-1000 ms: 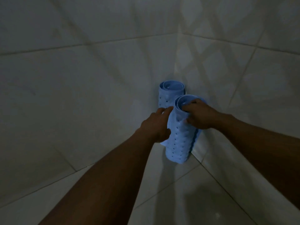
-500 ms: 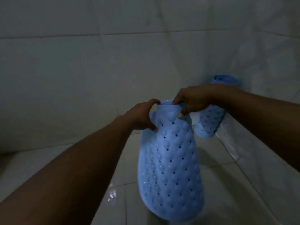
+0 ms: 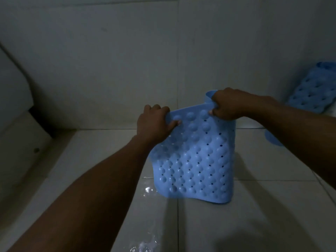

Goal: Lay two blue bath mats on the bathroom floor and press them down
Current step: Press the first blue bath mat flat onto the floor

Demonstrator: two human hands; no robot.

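Note:
A blue bath mat [image 3: 196, 160] with round bumps and small holes hangs partly unrolled in front of me, its lower edge near the tiled floor [image 3: 218, 224]. My left hand [image 3: 154, 122] grips its top left corner. My right hand [image 3: 227, 104] grips the top right, where the mat still curls into a roll. A second blue mat [image 3: 312, 93] stands rolled against the wall at the far right, partly hidden behind my right forearm.
Grey tiled walls [image 3: 127, 60] close in behind and to the right. The floor is wet, with water glinting [image 3: 145, 190] below my left forearm. A pale raised fixture or ledge [image 3: 14, 99] with a dark gap sits at the left.
I have lifted one rolled mat away from the corner and it has unrolled wider between my hands. The view has swung left, leaving the other mat at the far right.

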